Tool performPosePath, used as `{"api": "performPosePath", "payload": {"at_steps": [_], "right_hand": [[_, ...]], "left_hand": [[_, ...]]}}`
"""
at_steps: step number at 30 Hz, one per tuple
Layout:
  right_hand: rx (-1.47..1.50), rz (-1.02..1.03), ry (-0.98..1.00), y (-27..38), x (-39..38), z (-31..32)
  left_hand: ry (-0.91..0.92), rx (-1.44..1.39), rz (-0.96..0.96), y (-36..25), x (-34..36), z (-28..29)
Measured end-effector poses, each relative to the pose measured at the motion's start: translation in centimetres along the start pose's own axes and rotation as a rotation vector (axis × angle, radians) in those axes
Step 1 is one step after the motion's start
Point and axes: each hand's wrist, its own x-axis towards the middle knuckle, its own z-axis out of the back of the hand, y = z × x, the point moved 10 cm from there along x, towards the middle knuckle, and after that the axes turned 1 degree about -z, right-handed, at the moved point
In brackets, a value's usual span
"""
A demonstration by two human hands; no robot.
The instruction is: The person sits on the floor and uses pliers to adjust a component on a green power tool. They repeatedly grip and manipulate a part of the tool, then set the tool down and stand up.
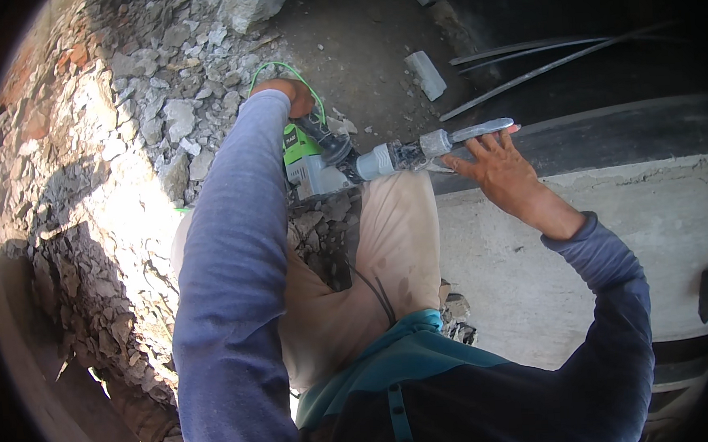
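A green, grey and black electric demolition hammer (306, 171) lies sideways across my lap and knee. My left hand (289, 95) is closed on its black rear handle, beside a thin green cord (277, 63); the fingers are partly hidden. At the tool's front, a pale metal bit (482, 126) points right from the collar (435, 143). My right hand (497, 172) has its fingers spread against the underside of that bit, touching it; some fingertips are hidden behind it.
Broken rubble (73, 141) covers the ground at left. A concrete ledge (575, 264) with a dark edge runs along the right. Metal rods (523, 77) and a pale broken block (426, 75) lie beyond it. A larger concrete chunk (251, 0) sits at the top.
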Motion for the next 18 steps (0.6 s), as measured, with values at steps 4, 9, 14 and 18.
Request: {"api": "performPosePath", "payload": {"at_steps": [4, 9, 14, 18], "right_hand": [[0.042, 0.022, -0.100, 0.0, 0.0, 0.6], [0.069, 0.031, -0.205, -0.3, 0.3, 0.2], [0.082, 0.026, -0.135, -1.3, 1.2, -1.0], [0.162, -0.028, 0.083, -1.2, 0.9, -1.6]], "left_hand": [[0.086, 0.096, -0.065, 0.3, 0.2, -0.7], [0.070, 0.091, -0.058, 0.6, 0.8, -1.0], [0.077, 0.142, -0.087, 0.3, 0.9, -1.1], [0.080, -0.050, 0.024, 0.4, 0.4, -0.6]]}}
